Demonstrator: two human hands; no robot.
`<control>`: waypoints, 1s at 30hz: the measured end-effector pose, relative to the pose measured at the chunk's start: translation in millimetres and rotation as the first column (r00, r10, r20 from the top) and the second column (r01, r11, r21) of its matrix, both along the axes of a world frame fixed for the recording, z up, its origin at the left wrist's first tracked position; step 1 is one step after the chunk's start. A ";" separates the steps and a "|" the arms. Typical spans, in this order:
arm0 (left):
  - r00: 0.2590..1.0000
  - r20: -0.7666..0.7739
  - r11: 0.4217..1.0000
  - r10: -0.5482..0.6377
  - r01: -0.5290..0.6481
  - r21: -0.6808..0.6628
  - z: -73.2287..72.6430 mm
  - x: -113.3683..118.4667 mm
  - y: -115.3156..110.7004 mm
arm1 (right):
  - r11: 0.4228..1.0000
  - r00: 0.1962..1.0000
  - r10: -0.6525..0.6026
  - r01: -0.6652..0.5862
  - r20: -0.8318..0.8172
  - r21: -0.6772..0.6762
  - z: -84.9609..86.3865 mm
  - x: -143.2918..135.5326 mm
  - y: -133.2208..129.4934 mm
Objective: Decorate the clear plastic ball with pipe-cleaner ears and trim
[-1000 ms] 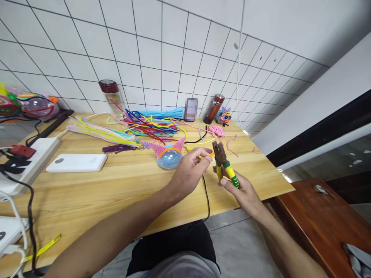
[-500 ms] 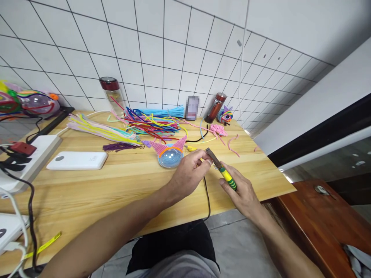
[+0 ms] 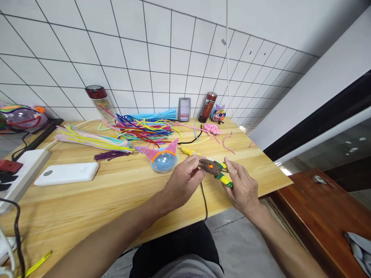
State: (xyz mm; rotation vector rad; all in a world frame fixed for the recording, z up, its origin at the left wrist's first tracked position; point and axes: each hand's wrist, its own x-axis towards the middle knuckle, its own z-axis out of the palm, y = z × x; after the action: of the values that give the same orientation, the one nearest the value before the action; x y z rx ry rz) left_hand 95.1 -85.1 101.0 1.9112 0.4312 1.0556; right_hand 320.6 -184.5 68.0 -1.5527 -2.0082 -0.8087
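Note:
My right hand [image 3: 242, 185] is wrapped round the green and yellow handles of a pair of pliers [image 3: 213, 168], whose rusty brown jaws point left. My left hand [image 3: 184, 179] is pinched at the jaw tips; what sits between its fingers is too small to make out. Just left of it on the table lies a clear round dome [image 3: 164, 161] with an orange rim and two pink pointed ears. A yellow-handled tool [image 3: 188, 151] lies behind my left hand, its cable running down over the table edge.
Colourful pipe cleaners [image 3: 142, 129] lie along the back of the wooden table [image 3: 116, 200]. A glass bottle [image 3: 101, 102], phone [image 3: 184, 109], red flask [image 3: 208, 107] and small finished figure [image 3: 218, 114] stand near the wall. A white power bank [image 3: 67, 173] and power strip [image 3: 29, 170] are left.
The pliers have turned from edge-on to showing their flat side, with the handles now spread. The camera view has shifted, so the table items appear further left.

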 end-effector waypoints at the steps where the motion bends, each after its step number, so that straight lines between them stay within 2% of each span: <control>1: 1.000 0.002 1.000 0.001 -0.001 0.002 -0.6 0.5 -0.5 | 1.000 1.000 -0.009 0.009 0.008 0.006 -0.8 0.5 0.4; 11: 0.999 0.035 1.000 0.000 0.000 0.020 -15.1 8.4 -3.2 | 0.999 0.999 -0.035 0.034 0.029 0.020 -10.8 12.1 4.3; 17: 0.999 0.035 1.000 -0.008 0.008 0.007 -14.8 6.6 -1.2 | 0.998 0.994 0.048 -0.052 0.101 0.040 -13.1 19.0 9.7; 24: 1.000 -0.027 1.000 0.007 -0.007 0.001 -13.1 5.8 0.4 | 0.988 0.985 0.152 -0.154 -0.080 -0.017 -16.3 19.8 14.4; 30: 0.997 -0.068 0.997 0.031 -0.036 -0.072 -11.6 7.0 1.6 | 0.991 0.990 0.098 -0.107 -0.106 -0.085 -19.4 23.1 13.3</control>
State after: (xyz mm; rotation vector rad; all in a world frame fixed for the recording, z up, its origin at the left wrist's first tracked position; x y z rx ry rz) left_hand 102.0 -83.5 89.4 1.8841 0.5344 0.9871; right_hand 343.7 -171.1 48.6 -1.4946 -2.0563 -0.5940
